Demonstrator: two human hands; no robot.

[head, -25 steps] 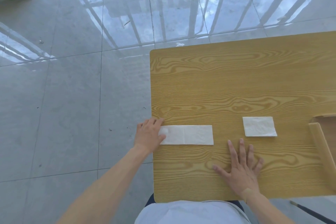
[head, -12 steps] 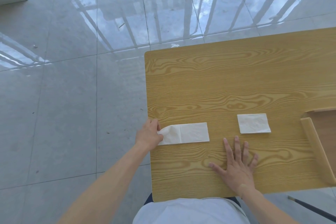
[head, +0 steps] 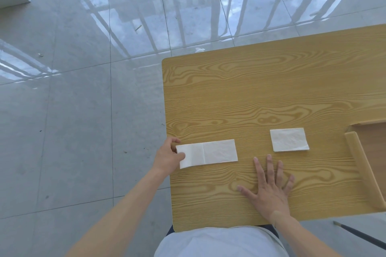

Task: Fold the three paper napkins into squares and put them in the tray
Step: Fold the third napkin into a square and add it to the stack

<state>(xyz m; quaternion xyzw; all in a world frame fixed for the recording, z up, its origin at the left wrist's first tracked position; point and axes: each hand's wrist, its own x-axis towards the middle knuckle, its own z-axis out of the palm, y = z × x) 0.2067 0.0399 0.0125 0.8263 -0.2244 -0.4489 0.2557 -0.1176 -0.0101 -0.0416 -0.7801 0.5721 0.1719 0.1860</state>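
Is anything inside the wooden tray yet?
The part of the wooden tray in view shows only bare wood, no napkin. Most of it runs off the picture's right edge, so the rest cannot be checked. The square-folded napkin lies on the table, outside it.

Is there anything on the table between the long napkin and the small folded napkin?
No. In the head view, only bare wood of the table lies between the long napkin and the small folded napkin.
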